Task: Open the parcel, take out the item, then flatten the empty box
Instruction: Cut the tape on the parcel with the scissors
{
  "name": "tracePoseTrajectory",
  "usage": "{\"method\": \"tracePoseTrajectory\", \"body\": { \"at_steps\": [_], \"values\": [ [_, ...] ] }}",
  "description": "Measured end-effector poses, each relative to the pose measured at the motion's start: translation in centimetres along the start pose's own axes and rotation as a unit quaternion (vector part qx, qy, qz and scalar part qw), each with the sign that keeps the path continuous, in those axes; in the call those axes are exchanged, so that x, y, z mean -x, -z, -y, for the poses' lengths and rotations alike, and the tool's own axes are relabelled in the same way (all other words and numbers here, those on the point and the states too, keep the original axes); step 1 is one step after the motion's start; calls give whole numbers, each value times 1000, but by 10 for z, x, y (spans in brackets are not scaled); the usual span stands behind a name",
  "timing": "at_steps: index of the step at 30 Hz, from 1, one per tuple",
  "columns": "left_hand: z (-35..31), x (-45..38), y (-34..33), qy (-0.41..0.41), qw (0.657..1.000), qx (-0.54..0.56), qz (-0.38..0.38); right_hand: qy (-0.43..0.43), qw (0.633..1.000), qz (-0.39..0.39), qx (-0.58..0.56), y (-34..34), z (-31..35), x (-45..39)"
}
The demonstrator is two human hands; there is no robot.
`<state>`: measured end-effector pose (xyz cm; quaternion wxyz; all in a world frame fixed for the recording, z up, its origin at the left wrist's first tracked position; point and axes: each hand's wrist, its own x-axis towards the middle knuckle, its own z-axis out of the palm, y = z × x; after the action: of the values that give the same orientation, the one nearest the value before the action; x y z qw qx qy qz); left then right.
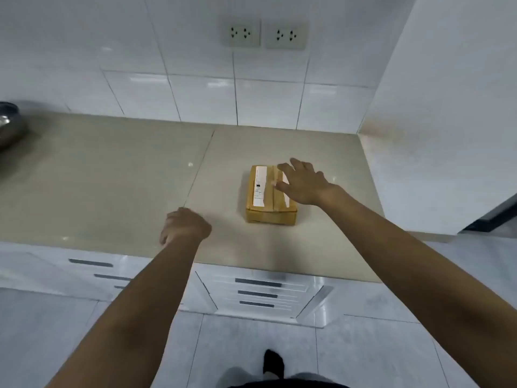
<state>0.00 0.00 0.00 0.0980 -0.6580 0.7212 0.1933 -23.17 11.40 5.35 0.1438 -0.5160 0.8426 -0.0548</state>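
A taped cardboard parcel (270,196) with a white label sits sealed on the beige countertop (112,177), toward its right end. The right hand (303,182) hovers over its top, fingers spread. The left hand (185,225), fingers curled under, rests near the front edge.

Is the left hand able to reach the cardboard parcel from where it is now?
Probably yes. The left hand rests curled on the countertop, with only bare surface between it and the parcel.
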Motion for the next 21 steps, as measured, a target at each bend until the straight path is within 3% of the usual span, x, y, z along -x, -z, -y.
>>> {"method": "tracePoseTrajectory", "body": {
  "at_steps": [4,8,14,21],
  "values": [
    [24,-10,-26,38,998,-45,12,1,999,31,11,-15,-9,-10],
    [28,-22,-40,-10,997,-71,-35,-5,999,37,3,-30,-18,-21],
    [27,-46,-41,-52,995,-86,-27,25,995,95,8,-52,-22,-33],
    [26,-69,-34,-174,965,-191,-33,71,984,92,135,-80,-30,-33]
  ]
}}
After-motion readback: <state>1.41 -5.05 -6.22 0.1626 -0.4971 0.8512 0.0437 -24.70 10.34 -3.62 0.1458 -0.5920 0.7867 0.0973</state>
